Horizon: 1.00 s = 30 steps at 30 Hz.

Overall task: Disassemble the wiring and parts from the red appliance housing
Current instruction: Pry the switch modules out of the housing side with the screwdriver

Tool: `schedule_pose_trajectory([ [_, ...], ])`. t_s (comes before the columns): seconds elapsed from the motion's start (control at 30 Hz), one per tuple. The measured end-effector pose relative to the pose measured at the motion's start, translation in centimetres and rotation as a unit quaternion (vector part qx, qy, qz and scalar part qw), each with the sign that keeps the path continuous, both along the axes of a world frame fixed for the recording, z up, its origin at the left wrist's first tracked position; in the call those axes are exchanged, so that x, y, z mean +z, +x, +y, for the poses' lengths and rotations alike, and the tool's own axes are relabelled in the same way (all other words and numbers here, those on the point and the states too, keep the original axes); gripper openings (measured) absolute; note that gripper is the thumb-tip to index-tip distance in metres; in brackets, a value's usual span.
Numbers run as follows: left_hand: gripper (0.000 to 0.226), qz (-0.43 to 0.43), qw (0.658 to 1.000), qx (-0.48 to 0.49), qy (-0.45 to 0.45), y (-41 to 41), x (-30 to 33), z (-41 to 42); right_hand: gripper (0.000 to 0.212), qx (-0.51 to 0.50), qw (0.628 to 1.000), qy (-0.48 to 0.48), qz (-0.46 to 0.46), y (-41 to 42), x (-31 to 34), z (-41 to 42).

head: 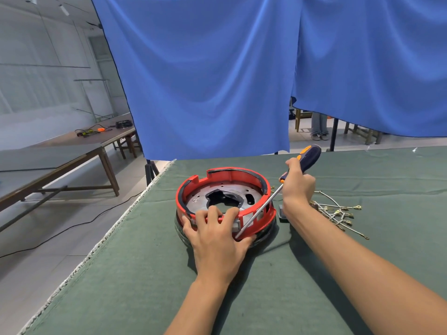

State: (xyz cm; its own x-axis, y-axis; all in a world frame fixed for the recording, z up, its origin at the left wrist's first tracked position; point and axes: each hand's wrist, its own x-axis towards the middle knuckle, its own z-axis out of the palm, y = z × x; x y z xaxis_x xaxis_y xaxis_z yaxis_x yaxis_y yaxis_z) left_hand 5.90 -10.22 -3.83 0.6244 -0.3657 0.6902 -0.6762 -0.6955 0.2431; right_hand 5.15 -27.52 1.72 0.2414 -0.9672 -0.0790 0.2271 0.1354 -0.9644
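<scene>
The red appliance housing, a round ring with a metal plate inside, stands on the green table cloth. My left hand grips its near rim, fingers curled over the edge. My right hand holds a screwdriver by its dark blue and orange handle. The long metal shaft slants down and left, and its tip touches the housing's near rim beside my left thumb. A bundle of removed wires with metal terminals lies on the cloth to the right of the housing.
A small dark part lies just right of the housing. A blue curtain hangs behind the table. The table's left edge runs diagonally, with floor and a black cable beyond. Wooden tables stand at far left.
</scene>
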Motion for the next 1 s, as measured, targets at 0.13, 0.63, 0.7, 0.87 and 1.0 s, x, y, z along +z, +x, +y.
schedule_pose_trajectory([
  [0.13, 0.060, 0.021, 1.000, -0.014, 0.001, 0.4, 0.1, 0.2, 0.034, -0.042, 0.999, 0.011, -0.031, -2.1, 0.3, -0.5],
  [0.63, 0.062, 0.053, 0.998, -0.034, -0.003, 0.4, 0.2, 1.1, 0.035, -0.120, 0.987, 0.051, -0.091, -5.0, -1.4, 0.4],
  [0.7, 0.061, 0.053, 0.998, -0.024, -0.001, 0.4, 0.3, 0.9, 0.035, -0.133, 0.985, 0.054, -0.094, -5.4, -1.5, 0.2],
  [0.87, 0.060, 0.050, 0.999, -0.015, 0.002, 0.3, 0.3, 0.7, 0.034, -0.149, 0.982, 0.067, -0.091, -5.8, -1.7, 0.0],
  [1.0, 0.060, 0.053, 0.998, -0.015, 0.005, 0.2, 0.4, 0.8, 0.033, -0.152, 0.981, 0.073, -0.093, -5.9, -1.6, 0.0],
])
